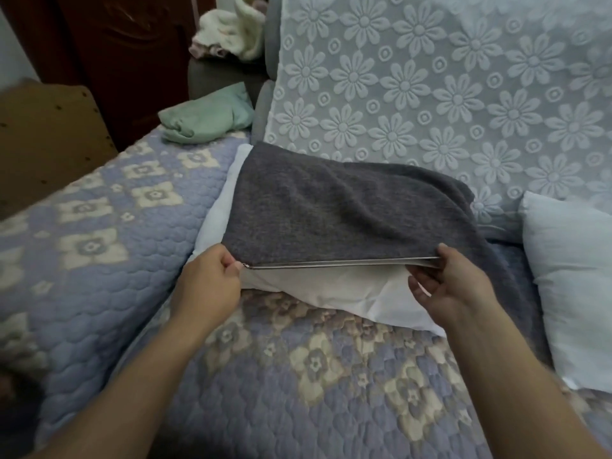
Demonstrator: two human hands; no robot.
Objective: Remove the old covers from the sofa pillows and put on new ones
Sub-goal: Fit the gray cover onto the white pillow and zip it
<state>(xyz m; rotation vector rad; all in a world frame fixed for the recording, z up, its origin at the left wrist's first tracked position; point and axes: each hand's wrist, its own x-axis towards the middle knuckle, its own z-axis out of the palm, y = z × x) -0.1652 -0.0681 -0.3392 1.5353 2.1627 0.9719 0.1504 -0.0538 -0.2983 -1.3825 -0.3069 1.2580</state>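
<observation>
A dark grey cover (337, 210) lies over a bare white pillow (347, 293) on the sofa seat, with its zip edge (341, 261) stretched towards me. My left hand (208, 283) pinches the left end of the zip edge. At the right end my right hand (447, 283) holds the cover's edge, thumb on top and fingers beneath. The white pillow shows at the left side and under the open zip edge.
A second bare white pillow (573, 286) leans at the right. A folded mint-green cloth (205, 117) lies on the left armrest. A quilted lilac seat cover (298, 392) and a white floral lace backrest cover (430, 94) dress the sofa. Pale cloths (231, 31) are piled behind.
</observation>
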